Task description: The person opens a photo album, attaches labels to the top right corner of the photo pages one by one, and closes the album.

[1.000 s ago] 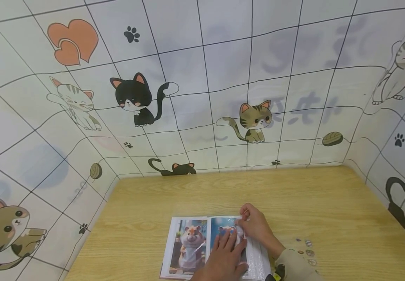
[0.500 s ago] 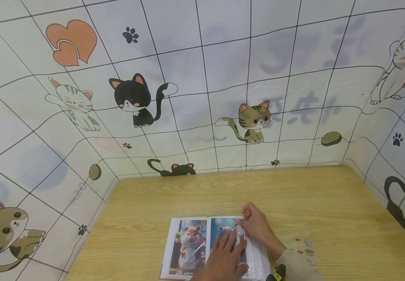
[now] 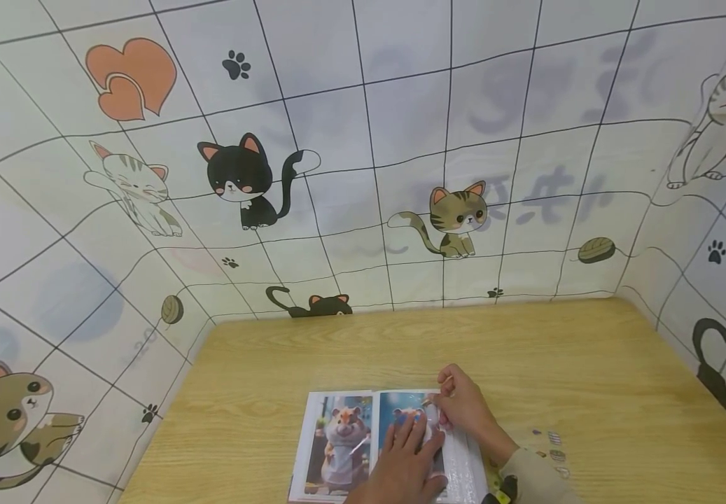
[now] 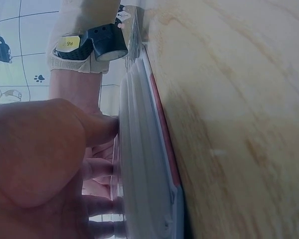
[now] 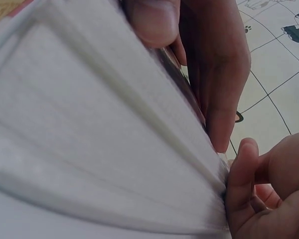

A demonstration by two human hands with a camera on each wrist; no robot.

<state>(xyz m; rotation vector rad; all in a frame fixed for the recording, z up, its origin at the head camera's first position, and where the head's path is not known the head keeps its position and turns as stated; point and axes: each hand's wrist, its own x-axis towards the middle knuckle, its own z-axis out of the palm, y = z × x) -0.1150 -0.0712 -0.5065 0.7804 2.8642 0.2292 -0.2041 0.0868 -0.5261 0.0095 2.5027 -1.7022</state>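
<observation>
An open photo album (image 3: 297,448) lies at the table's front, its pages in clear sleeves. A hamster picture (image 3: 339,448) fills the left page; a blue-backed picture (image 3: 394,402) on the right page is partly covered by my hands. My left hand (image 3: 400,465) lies on that page, fingers spread and fairly straight. My right hand (image 3: 461,404) is at the page's upper right corner, fingers curled, pinching the page edge. What exactly sits between its fingertips is hidden. The left wrist view shows the stacked page edges (image 4: 144,149) beside my left thumb. In the right wrist view the pages (image 5: 89,114) look blurred.
Several small stickers (image 3: 555,455) lie on the wooden table (image 3: 262,357), right of the album beside my right sleeve (image 3: 535,477). A cat-print wall covering (image 3: 350,175) rises behind the table and along both sides.
My right hand has shifted slightly right at the page corner, where more of the corner shows beside the thumb. The left hand stays on the page.
</observation>
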